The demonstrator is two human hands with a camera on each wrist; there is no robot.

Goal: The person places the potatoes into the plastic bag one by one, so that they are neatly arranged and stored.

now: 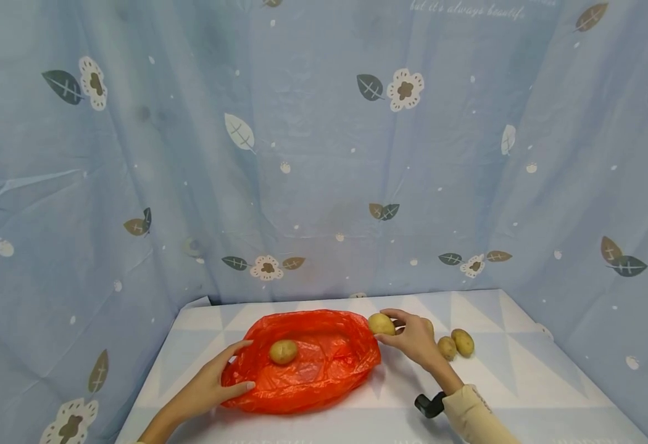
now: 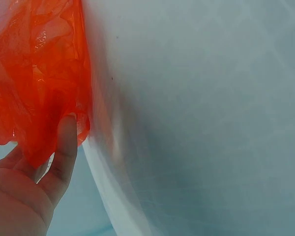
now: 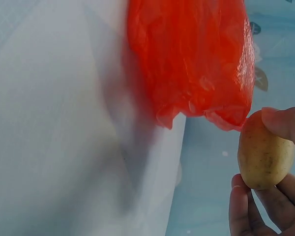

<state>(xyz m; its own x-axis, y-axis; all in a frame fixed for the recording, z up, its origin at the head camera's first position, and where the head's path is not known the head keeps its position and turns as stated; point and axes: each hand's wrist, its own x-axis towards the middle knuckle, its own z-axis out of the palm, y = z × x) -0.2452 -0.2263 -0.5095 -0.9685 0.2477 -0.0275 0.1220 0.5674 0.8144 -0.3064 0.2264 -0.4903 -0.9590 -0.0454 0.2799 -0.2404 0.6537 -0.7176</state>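
A red plastic bag point(image 1: 302, 398) lies spread with its mouth up, and one potato point(image 1: 283, 351) sits inside it. At the bag's left end, my left hand point(image 1: 213, 379) holds the plastic between thumb and fingers. The thumb point(image 2: 65, 142) presses the outside of the bag in the left wrist view. My right hand point(image 1: 415, 338) pinches a second potato point(image 3: 265, 152) between thumb and fingertips. That potato is raised right by the bag's right rim point(image 3: 226, 120).
Two potatoes point(image 1: 462, 343) lie together on the table right of my right hand, and another point(image 1: 428, 327) is partly hidden behind that hand. A black curved object point(image 1: 429, 405) is by my right wrist. A patterned blue curtain point(image 1: 324, 154) surrounds the white-and-blue table point(image 1: 502, 388).
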